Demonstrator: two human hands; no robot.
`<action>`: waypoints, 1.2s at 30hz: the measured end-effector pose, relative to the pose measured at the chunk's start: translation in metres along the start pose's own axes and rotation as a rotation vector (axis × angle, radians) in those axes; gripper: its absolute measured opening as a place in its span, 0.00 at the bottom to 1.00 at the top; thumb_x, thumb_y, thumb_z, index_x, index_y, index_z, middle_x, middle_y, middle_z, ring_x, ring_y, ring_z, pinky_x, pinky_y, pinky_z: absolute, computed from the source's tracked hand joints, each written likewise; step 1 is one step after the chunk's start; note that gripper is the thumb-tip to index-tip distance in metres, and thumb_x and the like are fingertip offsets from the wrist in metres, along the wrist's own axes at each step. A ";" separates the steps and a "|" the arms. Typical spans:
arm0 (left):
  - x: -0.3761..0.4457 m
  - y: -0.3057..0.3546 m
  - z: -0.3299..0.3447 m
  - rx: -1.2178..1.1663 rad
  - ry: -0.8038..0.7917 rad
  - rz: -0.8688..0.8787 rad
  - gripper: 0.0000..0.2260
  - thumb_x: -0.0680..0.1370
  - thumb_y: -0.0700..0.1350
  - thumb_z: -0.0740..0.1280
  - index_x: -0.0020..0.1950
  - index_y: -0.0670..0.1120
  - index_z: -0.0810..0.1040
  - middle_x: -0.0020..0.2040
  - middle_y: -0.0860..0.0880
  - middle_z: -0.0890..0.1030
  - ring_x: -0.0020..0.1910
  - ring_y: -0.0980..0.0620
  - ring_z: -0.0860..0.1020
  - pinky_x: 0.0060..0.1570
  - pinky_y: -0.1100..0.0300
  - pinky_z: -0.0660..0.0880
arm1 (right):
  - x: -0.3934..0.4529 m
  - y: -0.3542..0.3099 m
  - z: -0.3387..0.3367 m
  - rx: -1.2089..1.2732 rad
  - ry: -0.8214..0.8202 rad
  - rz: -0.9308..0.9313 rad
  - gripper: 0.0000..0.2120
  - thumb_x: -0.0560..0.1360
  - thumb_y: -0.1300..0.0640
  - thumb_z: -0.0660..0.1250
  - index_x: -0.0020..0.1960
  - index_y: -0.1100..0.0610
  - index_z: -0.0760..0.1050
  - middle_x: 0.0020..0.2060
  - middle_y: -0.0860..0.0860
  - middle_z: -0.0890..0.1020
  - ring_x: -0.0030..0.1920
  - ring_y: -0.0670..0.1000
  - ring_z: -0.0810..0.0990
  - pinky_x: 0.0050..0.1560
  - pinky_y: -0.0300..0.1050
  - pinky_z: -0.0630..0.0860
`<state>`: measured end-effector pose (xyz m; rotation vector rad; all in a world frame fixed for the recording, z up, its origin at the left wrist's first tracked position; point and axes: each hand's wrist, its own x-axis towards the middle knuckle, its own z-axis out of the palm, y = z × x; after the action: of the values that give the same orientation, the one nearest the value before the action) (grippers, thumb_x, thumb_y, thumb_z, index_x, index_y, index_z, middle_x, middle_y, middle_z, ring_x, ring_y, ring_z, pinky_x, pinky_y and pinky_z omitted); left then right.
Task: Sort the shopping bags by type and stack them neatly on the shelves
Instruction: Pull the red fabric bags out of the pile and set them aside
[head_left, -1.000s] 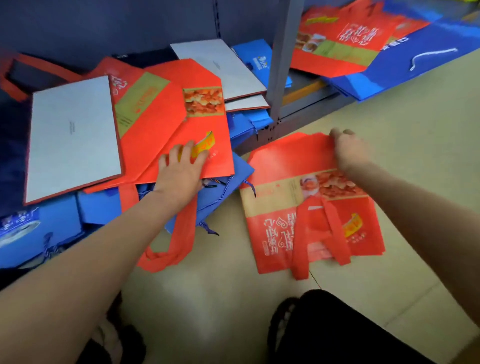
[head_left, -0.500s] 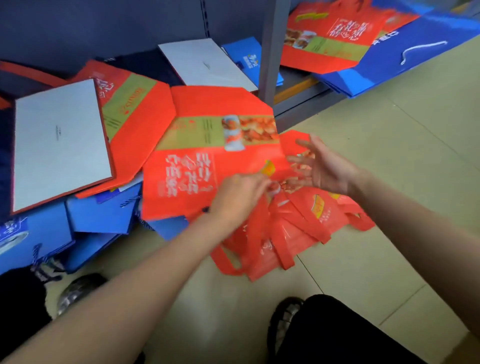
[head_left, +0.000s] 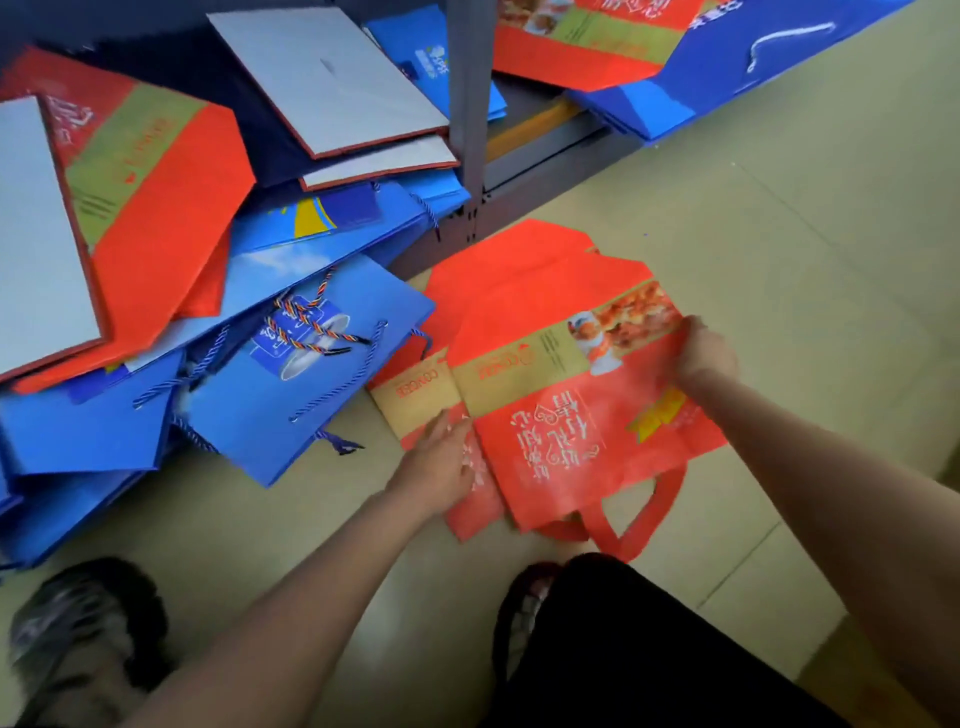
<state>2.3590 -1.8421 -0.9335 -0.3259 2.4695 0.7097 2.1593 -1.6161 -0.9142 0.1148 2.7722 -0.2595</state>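
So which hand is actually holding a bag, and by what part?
The right hand grips the top orange bag at its right edge. The left hand lies flat on the lower orange bag.

A pale tiled floor (head_left: 779, 249) fills the right and lower frame, with two red fabric shopping bags (head_left: 561, 374) stacked flat at centre. Blue paper bags with rope handles (head_left: 291, 374) spill across it at left. A grey metal shelf unit (head_left: 470, 104) along the top carries red, blue and grey-faced bags (head_left: 322, 73).
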 end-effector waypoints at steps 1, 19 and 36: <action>0.002 -0.001 0.008 -0.030 -0.012 -0.056 0.30 0.77 0.43 0.62 0.76 0.45 0.53 0.77 0.43 0.49 0.76 0.47 0.51 0.73 0.56 0.55 | 0.002 0.002 -0.001 -0.013 0.030 0.032 0.18 0.76 0.66 0.57 0.65 0.62 0.65 0.59 0.66 0.75 0.61 0.65 0.74 0.58 0.56 0.71; 0.034 0.032 0.019 -0.476 0.373 -0.472 0.27 0.75 0.45 0.66 0.72 0.45 0.61 0.74 0.41 0.53 0.68 0.36 0.59 0.65 0.49 0.63 | 0.013 -0.024 0.050 0.176 -0.174 -0.088 0.39 0.69 0.63 0.68 0.74 0.42 0.55 0.64 0.63 0.61 0.62 0.68 0.71 0.65 0.59 0.68; 0.063 0.047 0.037 -0.187 -0.033 -0.187 0.54 0.68 0.57 0.74 0.76 0.49 0.35 0.70 0.33 0.27 0.73 0.39 0.32 0.74 0.55 0.44 | -0.017 -0.028 0.074 -0.184 -0.433 -0.339 0.53 0.63 0.37 0.74 0.74 0.37 0.42 0.75 0.54 0.35 0.72 0.69 0.34 0.66 0.75 0.45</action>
<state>2.3061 -1.7879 -0.9764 -0.6023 2.3084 0.8592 2.1974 -1.6592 -0.9712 -0.4121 2.3534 -0.0953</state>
